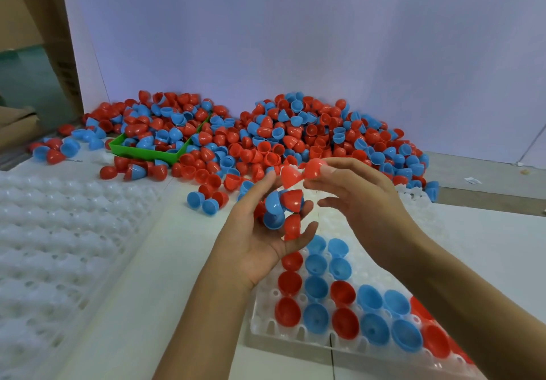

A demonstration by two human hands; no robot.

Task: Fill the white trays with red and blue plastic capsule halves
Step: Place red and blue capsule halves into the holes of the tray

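The red capsule halves (301, 172) in play, two nested or stuck together, are held above the table's middle, the right hand (359, 199) pinching one at its dome between thumb and fingertips while the left hand's fingertips touch the other. They look like thin, rigid plastic shells: very light, smooth and likely slippery, so a pinch across the rim or over the dome should serve best, and they would probably skitter if dropped. The left hand (266, 232) lies palm up, fingers curled loosely round a small clutch of red and blue halves (282, 208). Below both hands, toward the table's near right corner, the white tray (295, 332) has several rows of pockets filled, its far pockets not yet. A second white tray (59, 232) lies along the left edge. The loose heap of halves (295, 134) spreads along the far edge, partly burying a green bin (141, 150).
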